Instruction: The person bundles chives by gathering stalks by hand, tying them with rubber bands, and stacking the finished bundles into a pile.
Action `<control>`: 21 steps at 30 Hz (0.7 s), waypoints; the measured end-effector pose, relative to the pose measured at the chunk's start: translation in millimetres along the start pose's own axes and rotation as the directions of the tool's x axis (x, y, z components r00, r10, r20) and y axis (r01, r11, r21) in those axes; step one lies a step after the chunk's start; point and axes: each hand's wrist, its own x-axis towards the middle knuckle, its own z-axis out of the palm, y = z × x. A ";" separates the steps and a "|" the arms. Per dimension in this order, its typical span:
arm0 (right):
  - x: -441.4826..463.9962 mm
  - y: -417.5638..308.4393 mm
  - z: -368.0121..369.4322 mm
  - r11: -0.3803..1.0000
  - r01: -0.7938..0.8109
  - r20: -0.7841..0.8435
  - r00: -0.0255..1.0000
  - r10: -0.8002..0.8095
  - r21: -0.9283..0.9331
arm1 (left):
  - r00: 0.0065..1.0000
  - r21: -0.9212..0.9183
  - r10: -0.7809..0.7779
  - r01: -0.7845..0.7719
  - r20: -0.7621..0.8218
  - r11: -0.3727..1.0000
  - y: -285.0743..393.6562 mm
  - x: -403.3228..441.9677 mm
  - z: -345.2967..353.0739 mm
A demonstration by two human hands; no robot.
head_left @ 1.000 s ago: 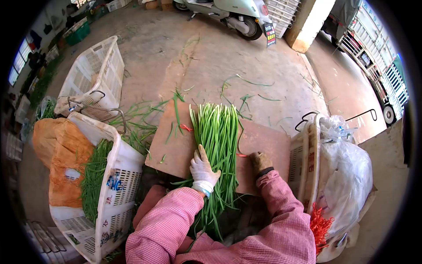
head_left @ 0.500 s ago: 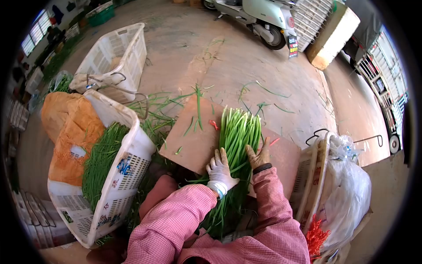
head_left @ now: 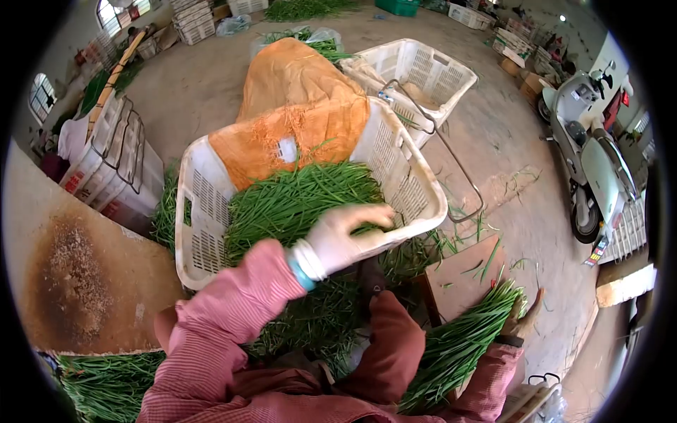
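Observation:
My left hand (head_left: 342,236), in a whitish glove, is over the near rim of a white plastic crate (head_left: 386,156). Its fingers are stretched out and apart, slightly blurred, with nothing seen in them. Loose green chives (head_left: 303,201) lie in the crate just beyond that hand, and an orange cloth (head_left: 300,130) drapes over its far side. At the lower right, my right hand (head_left: 520,321), in a brownish glove, touches the side of a thick bunch of chives (head_left: 462,342), fingers extended. The bunch lies across a brown board (head_left: 462,275).
A second white crate (head_left: 451,70) with a metal hook (head_left: 458,166) stands behind the first. Stacked crates (head_left: 116,166) and a stained board (head_left: 74,282) are at left. A scooter (head_left: 585,155) is parked at right. Chive scraps litter the floor.
The view has swung left toward the crate of chives. My left hand has left the bunch on the board and moved over the crate's rim. My right hand stays beside the bunch.

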 end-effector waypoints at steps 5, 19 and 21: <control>33.8 -140.6 119.4 0.902 0.232 0.202 0.926 -0.319 0.364 | 0.899 0.138 -0.434 0.439 -0.063 0.888 -115.8 9.0 -77.1; 2.1 -118.4 246.0 0.924 0.161 0.209 0.947 -0.243 0.346 | 0.441 0.875 -0.831 0.177 0.339 0.451 -298.5 3.0 96.4; -1.8 -118.6 243.6 0.928 0.110 0.232 0.951 -0.202 0.356 | 0.482 0.913 -0.830 0.133 0.281 0.386 -315.4 -12.6 104.1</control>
